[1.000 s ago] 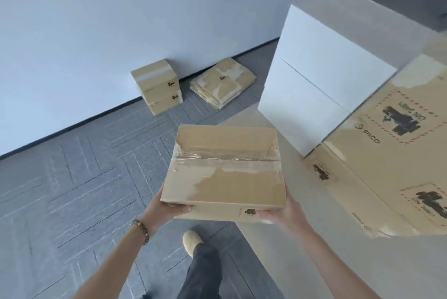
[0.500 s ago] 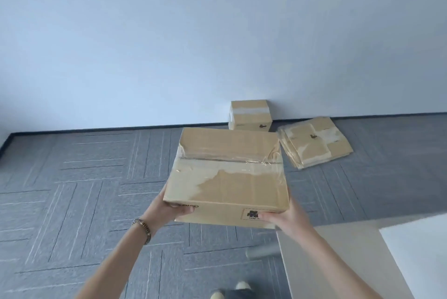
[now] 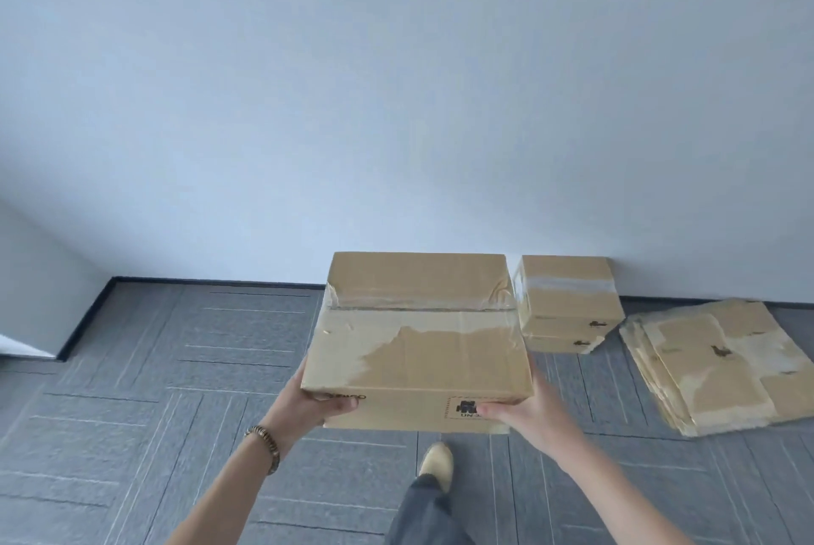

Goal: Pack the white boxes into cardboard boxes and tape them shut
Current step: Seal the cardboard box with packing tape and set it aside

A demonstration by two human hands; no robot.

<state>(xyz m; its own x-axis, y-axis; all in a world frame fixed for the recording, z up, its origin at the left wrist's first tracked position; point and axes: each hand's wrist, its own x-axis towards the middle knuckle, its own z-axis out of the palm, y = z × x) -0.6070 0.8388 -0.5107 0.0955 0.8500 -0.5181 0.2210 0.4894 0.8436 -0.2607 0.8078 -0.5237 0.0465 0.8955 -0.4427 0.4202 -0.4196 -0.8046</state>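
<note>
I carry a taped-shut cardboard box in front of me above the grey carpet. My left hand grips its near left corner, thumb on the front face. My right hand grips the near right corner, thumb by the black printed label. Clear tape runs across the top seam. A stack of sealed cardboard boxes stands on the floor against the wall, just right of the carried box. No white box is in view.
A pile of flattened cardboard boxes lies on the floor at the right. The white wall is close ahead, with a corner at the left. My foot is on the carpet below the box.
I have turned away from the table and walked toward the wall with the box. The table and white boxes have left view; the floor stack and flat pile are much closer.
</note>
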